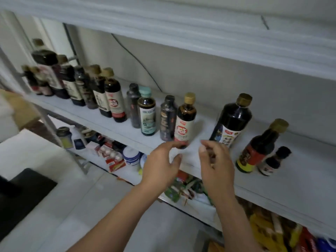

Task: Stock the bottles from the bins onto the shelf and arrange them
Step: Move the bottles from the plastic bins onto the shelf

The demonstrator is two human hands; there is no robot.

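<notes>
A white shelf (200,159) carries a row of dark sauce bottles. A gold-capped bottle with a red and white label (185,119) stands near the front edge. My left hand (161,164) is just below its base, fingers curled and apart, holding nothing. My right hand (216,160) hovers to the right of that bottle, fingers loosely bent, also empty. Right of my hands stand a tall dark bottle (231,120), a red-labelled bottle (260,148) and a tiny bottle (274,160). A teal-capped bottle (147,111) and a packed group of bottles (76,82) stand further left.
The lower shelf (127,171) holds jars, small boxes and a white tub. Colourful snack packets (272,231) fill the shelf lower right. A white counter with a black panel (23,193) lies at the left. Another white shelf board (200,33) runs overhead.
</notes>
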